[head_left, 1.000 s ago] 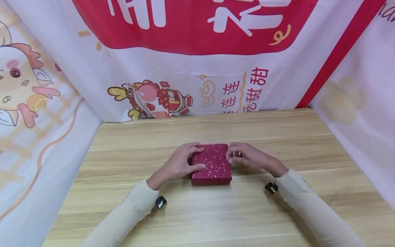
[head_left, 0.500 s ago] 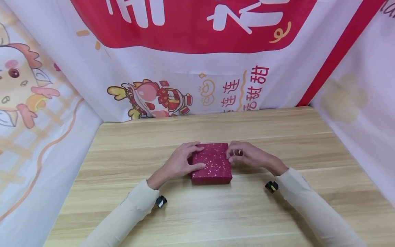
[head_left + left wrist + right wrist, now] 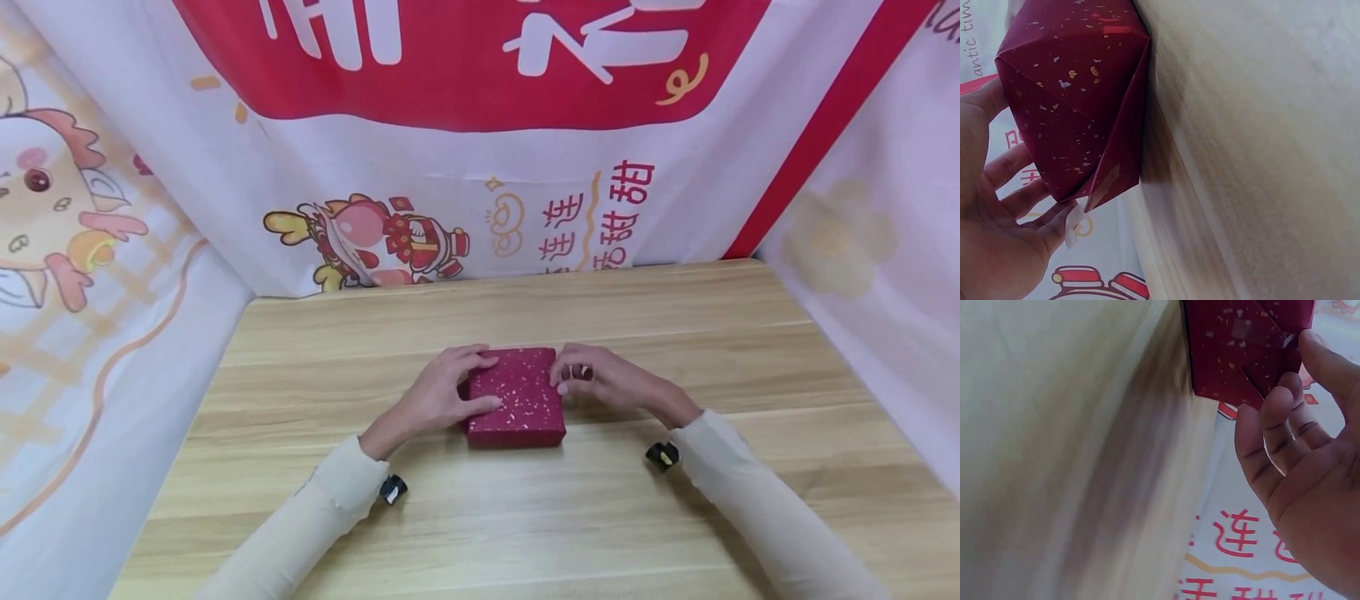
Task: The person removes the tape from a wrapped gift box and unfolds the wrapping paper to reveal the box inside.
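Since the earlier head frames, we see no clear movement of the dark red, flecked, paper-wrapped rectangular box (image 3: 517,396), the left hand (image 3: 438,390) or the right hand (image 3: 609,379). The box lies on the pale wood-grain counter (image 3: 510,517), between the 2 hands. The left fingers spread over its left top edge without closing round it; the right fingers curl and pinch its folded right end. Caution: at the left end, the red folded paper flap (image 3: 1121,153) stands loose. Pulling hard at the right could, we judge, tear the paper or swivel the box if left-hand pressure is light.
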A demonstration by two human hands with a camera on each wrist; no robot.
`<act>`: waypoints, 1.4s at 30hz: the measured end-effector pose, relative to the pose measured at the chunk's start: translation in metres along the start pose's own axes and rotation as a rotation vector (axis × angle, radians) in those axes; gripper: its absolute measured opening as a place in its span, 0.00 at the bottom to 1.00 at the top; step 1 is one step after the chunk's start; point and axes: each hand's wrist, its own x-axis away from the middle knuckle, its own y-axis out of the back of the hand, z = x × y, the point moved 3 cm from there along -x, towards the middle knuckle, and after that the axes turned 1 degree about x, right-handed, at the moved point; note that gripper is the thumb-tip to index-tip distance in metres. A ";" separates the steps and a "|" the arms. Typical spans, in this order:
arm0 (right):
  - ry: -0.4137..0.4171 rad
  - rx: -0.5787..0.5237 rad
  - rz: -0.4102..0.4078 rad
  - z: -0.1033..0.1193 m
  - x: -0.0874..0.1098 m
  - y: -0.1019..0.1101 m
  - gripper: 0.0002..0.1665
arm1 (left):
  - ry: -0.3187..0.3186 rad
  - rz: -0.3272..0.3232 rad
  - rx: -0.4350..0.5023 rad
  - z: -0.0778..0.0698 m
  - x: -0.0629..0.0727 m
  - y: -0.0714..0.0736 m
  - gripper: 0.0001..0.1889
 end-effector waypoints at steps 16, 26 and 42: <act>0.138 0.126 -0.017 0.008 0.002 0.004 0.05 | 0.010 -0.002 0.019 -0.004 0.000 0.001 0.34; 0.085 0.122 0.036 0.010 0.000 0.003 0.03 | 0.012 -0.002 0.013 -0.004 0.001 0.001 0.35; 0.054 0.114 0.027 0.009 0.000 0.002 0.04 | 0.008 -0.005 0.018 -0.002 0.000 0.000 0.34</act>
